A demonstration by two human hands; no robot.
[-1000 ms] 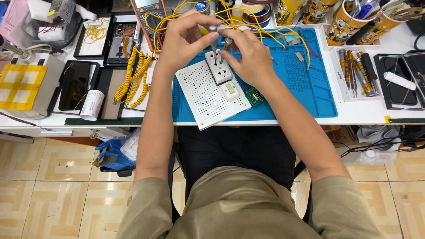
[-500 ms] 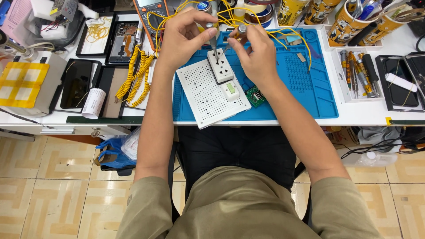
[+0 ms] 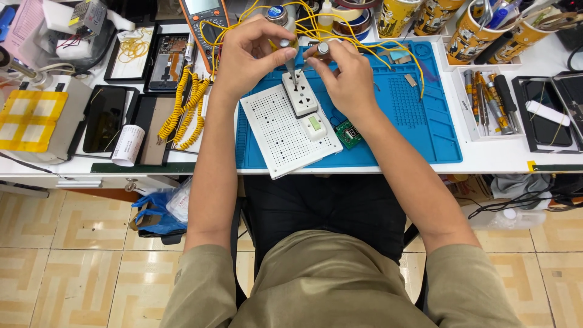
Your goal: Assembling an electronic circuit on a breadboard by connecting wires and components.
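— Where do we stand with the hands?

— Our left hand (image 3: 252, 51) is closed around a thin metal probe (image 3: 290, 64), its tip down on the white socket block (image 3: 300, 93). Our right hand (image 3: 346, 76) pinches a small silver-capped piece (image 3: 323, 48) just above the block's far end.

— And the block?

— It sits on the white perforated board (image 3: 279, 133), which lies tilted across the blue work mat (image 3: 419, 115); one board corner overhangs the table's near edge (image 3: 504, 163). A small green circuit board (image 3: 349, 133) touches the perforated board's right side.

— Room to move?

— The mat's right half is mostly bare. Left of us it is tight: coiled yellow leads (image 3: 182, 109) and black trays (image 3: 152, 118) sit close. Yellow wires (image 3: 340, 33) loop over the far side.

— Containers?

— Yellow cups (image 3: 473, 36) at the far right hold pens and tools; a white tray (image 3: 486, 100) beside the mat holds screwdriver-like tools.
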